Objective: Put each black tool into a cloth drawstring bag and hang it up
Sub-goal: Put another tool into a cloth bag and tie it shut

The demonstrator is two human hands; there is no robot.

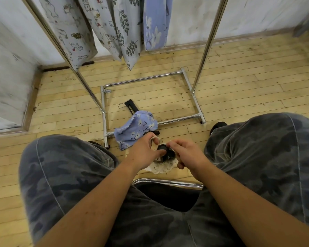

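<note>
Hands work close together just this side of the rack [143, 79], low between the seated person's knees. The left hand [143, 152] has its forefinger hooked through a loop of white cord [154, 139], the other fingers curled under and the thumb reaching across to touch a black tool [165, 151]. The right hand [187, 154] has thumb and forefinger pressed together in a pinch at the mouth of a pale bag [161, 167], the remaining fingers folded into the palm. The tool sits upright in that bag's opening, its round dark top showing between the two hands, and the gathered cloth hangs below them.

A blue flowered bag [134, 130] lies crumpled over the rack's near floor bar. A second black tool [131, 106] lies on the wooden floor inside the rack's base frame, one end running under the blue cloth.

Four bags hang from the rack's top: one printed with small animals [70, 29], a second animal print [100, 20] next to it, one with dark leaves [127, 32], one blue with white flowers [156, 24]. The chrome edge of a chair [168, 182] shows nearer than the rack, under the person's forearms.
</note>
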